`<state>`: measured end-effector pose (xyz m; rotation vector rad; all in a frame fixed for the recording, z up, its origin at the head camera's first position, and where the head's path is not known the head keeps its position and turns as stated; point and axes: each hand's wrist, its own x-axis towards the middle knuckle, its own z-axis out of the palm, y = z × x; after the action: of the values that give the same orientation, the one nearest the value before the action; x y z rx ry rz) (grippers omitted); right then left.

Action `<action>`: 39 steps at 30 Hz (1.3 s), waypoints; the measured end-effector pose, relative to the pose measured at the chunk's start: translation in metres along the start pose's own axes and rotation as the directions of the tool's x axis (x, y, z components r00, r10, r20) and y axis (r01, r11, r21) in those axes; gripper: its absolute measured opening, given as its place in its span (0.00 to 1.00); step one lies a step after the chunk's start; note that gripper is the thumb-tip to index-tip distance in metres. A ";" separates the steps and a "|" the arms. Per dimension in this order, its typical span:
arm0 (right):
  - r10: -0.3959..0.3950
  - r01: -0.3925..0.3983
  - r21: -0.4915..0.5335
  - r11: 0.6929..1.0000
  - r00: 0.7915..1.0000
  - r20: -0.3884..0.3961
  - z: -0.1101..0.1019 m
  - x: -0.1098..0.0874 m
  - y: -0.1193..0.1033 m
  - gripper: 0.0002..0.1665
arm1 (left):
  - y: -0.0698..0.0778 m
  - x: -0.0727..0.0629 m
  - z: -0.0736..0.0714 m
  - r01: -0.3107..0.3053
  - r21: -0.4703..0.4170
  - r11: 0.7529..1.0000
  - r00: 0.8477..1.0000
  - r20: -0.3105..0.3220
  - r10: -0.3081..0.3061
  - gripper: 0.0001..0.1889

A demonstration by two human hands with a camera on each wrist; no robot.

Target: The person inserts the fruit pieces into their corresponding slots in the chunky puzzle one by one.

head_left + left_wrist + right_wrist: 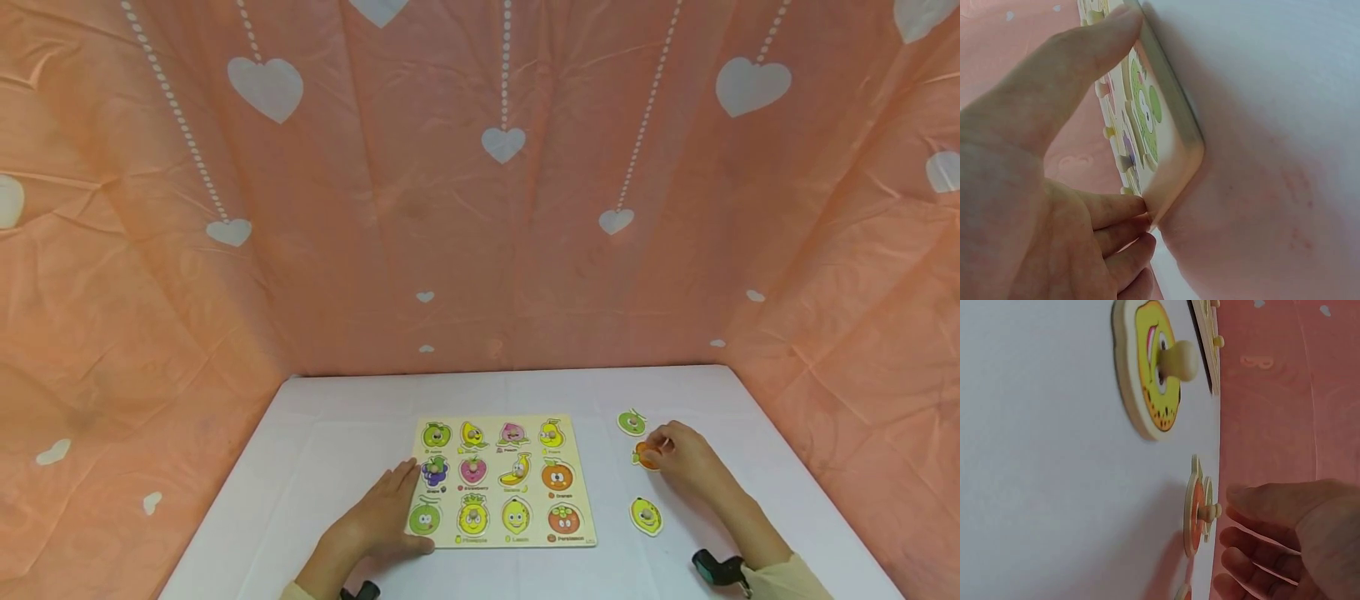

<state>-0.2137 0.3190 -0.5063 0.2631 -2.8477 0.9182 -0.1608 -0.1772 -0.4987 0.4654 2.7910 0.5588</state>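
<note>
Pink cloth walls (405, 208) around my white table (337, 417)
Pale hearts (503, 145) dangle on dotted strings (506, 67) printed down the creased sheet facing me; the left side (90, 333) and right side (862, 375) look more orange, with wrinkles and scattered hearts, and soft light brightens my tabletop, where faint shadows fall.

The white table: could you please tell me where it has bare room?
Bare tabletop lies between the puzzle board and heart-patterned backdrop, and left of the board beyond the left hand. It is crowded around the right hand and loose pieces.
</note>
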 end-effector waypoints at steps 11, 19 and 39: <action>0.042 -0.042 -0.002 0.999 0.999 0.026 0.000 -0.004 0.006 0.08 | -0.002 0.001 0.002 -0.009 0.014 1.000 1.000 0.002 0.009 0.64; 0.038 -0.039 0.017 0.999 0.999 0.038 0.000 -0.005 0.010 0.09 | -0.002 0.002 0.001 -0.011 0.014 1.000 1.000 0.004 0.011 0.64; 0.084 -0.086 0.023 0.996 0.994 0.073 0.004 0.000 0.009 0.07 | 0.001 0.001 -0.002 -0.015 0.006 1.000 1.000 0.003 0.015 0.64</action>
<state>-0.2157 0.3243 -0.5148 0.1824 -2.9355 0.9821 -0.1623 -0.1767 -0.4967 0.4887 2.7894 0.5525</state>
